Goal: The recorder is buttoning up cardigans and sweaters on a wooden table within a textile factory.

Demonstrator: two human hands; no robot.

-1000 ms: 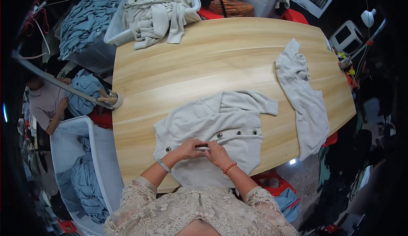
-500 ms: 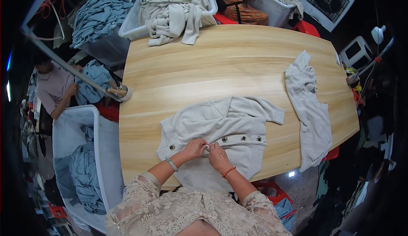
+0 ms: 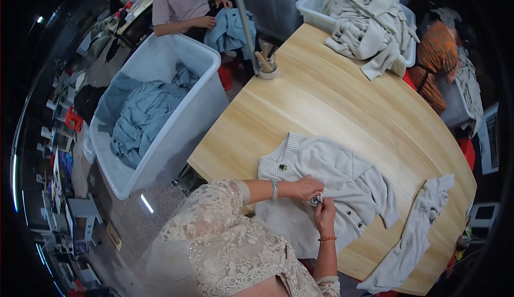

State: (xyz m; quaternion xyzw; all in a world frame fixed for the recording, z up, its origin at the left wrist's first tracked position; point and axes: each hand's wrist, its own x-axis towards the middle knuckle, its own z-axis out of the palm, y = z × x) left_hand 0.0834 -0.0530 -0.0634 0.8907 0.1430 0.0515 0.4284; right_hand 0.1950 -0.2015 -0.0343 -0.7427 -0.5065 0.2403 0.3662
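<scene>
Two closed pinches: left hand (image 3: 308, 188), right hand (image 3: 324, 215), on our near cardigan (image 3: 334, 160)
We'd keep it untwisted, fingertips close tbh

They're rocking a beige floral lace top (image 3: 235, 262) with kinda see-through sleeves (image 3: 211, 203) and a plain cuff (image 3: 242, 191), plus a pale bluish bangle (image 3: 275, 190) on the left wrist (image 3: 283, 189) and orange-red beads (image 3: 327, 238) on the right wrist (image 3: 326, 232).

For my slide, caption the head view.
Left hand and right hand grip a pale button-front cardigan on a wooden table.
</scene>
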